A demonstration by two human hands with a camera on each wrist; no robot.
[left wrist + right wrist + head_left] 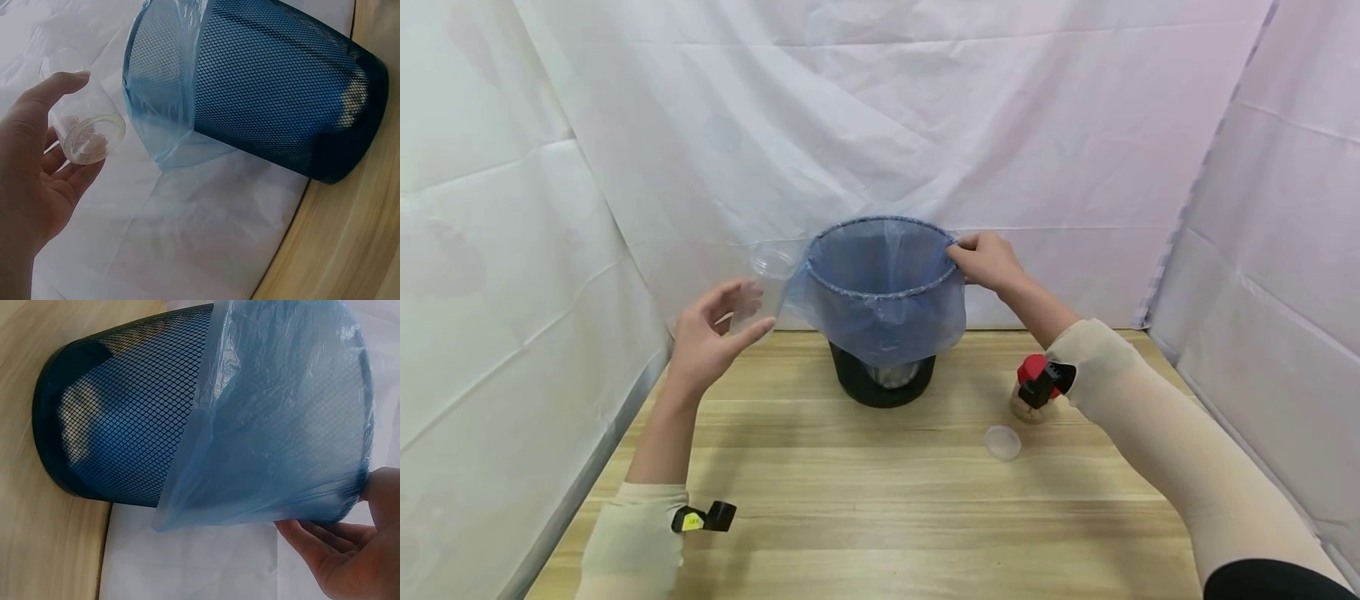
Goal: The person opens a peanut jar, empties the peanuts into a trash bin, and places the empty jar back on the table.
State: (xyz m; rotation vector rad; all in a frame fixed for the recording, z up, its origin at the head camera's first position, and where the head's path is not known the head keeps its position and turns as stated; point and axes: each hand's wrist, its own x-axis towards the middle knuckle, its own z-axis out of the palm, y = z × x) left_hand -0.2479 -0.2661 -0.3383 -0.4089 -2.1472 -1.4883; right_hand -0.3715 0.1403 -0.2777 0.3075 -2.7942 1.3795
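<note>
A clear jar [94, 128] is gripped in my left hand [707, 337], thumb on one side and fingers on the other. Beside the bin's left rim, its ringed top end [772, 261] points up and away in the head view. My right hand [988, 260] pinches the right rim of a black mesh waste bin [137, 412], thumb over the edge and fingers outside. A thin blue bin liner [887, 325] lines the bin and folds down over its rim, hanging partway along the outside. The bin stands upright on the table.
A jar with a red lid [1032, 367] stands on the wooden table [820, 517] below my right wrist, partly hidden by the wrist camera [1047, 385]. Near it lies a round translucent lid [1002, 442]. White cloth [880, 108] hangs behind the table and at both sides.
</note>
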